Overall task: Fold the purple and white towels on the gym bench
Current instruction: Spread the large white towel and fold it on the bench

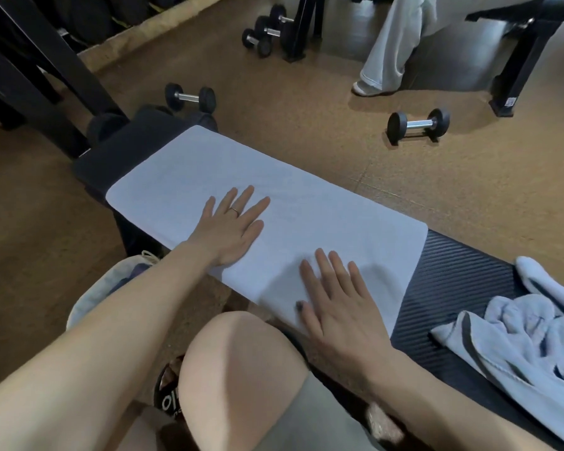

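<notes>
Both hands lie flat with fingers spread on the white towel [274,203] I see stretched along the gym bench [453,271], my left hand [232,226] toward its far end, my right hand [336,304] nearer me, and a crumpled pale towel [528,333] heaped at the bench's near right end.

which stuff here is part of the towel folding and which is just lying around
Part of the job:
- flat towel, spread along the bench
- crumpled towel, at the bench's right end
- left hand and right hand, both flat on the flat towel

Just lying about:
- dumbbell on the floor, right
- dumbbell beyond the bench
- dumbbell cluster farther back
</notes>
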Demonstrator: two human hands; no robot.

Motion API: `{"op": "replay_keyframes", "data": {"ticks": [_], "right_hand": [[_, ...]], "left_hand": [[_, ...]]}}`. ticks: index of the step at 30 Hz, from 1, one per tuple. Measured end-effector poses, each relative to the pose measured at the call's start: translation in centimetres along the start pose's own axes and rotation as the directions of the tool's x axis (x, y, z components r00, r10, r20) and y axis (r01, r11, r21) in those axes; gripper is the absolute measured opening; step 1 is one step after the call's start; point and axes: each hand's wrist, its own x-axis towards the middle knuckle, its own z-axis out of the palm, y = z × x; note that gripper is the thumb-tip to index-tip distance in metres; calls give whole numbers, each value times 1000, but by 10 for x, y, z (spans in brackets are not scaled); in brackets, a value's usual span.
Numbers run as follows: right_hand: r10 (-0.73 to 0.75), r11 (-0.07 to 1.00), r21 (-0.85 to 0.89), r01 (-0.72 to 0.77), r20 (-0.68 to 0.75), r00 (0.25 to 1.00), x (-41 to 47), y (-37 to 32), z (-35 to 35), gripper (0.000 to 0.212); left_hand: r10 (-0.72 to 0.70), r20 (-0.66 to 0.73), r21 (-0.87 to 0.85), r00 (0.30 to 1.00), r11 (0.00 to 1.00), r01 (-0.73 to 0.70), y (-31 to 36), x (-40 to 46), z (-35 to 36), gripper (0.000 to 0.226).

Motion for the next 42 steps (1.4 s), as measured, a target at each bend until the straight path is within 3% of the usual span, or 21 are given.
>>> {"op": "replay_keyframes", "data": {"ticks": [6, 13, 15, 17, 20, 23, 26, 29, 32, 35, 38, 42], "right_hand": [[60, 998, 47, -50, -225, 973, 74, -2, -11, 60], [121, 993, 43, -113, -297, 947, 111, 21, 17, 57], [119, 993, 32, -115, -322, 939, 131, 15, 11, 56], [129, 991, 63, -117, -258, 957, 158, 8, 6, 60], [181, 981, 98, -169, -132, 975, 181, 11, 5, 69], [173, 985, 38, -168, -214, 961, 173, 28, 15, 59], [231, 973, 33, -229, -190, 954, 179, 28, 13, 65], [126, 992, 46, -119, -201, 971, 214, 6, 11, 63], [21, 999, 48, -18, -53, 998, 254, -7, 6, 63], [122, 992, 48, -120, -50, 991, 268, 7, 11, 61], [222, 975, 46, -219, -69, 973, 276, 2, 7, 82], [-8, 1000, 15, 9, -50, 999, 325, -32, 7, 87]], "left_hand": [[110, -75, 25, 991, 994, -108, 14, 10, -9, 60], [102, -72, 31, 992, 994, -100, 0, 35, -12, 59], [165, -97, 34, 982, 986, -162, 3, 43, -17, 59], [215, -92, 40, 972, 976, -212, 10, 53, -18, 58], [178, -97, 32, 979, 984, -176, 0, 71, -20, 56], [83, -103, 29, 991, 996, -80, -32, 82, -27, 55], [19, -89, 36, 996, 999, -16, -60, 89, -34, 56], [74, -84, 31, 994, 997, -72, -61, 97, -35, 58], [79, -120, -11, 990, 997, -81, -68, 101, -34, 56], [-3, -127, -21, 992, 1000, 1, -101, 103, -39, 53], [-95, -123, -7, 988, 995, 95, -133, 106, -47, 53], [-55, -131, 11, 990, 998, 57, -145, 115, -48, 55]]}}
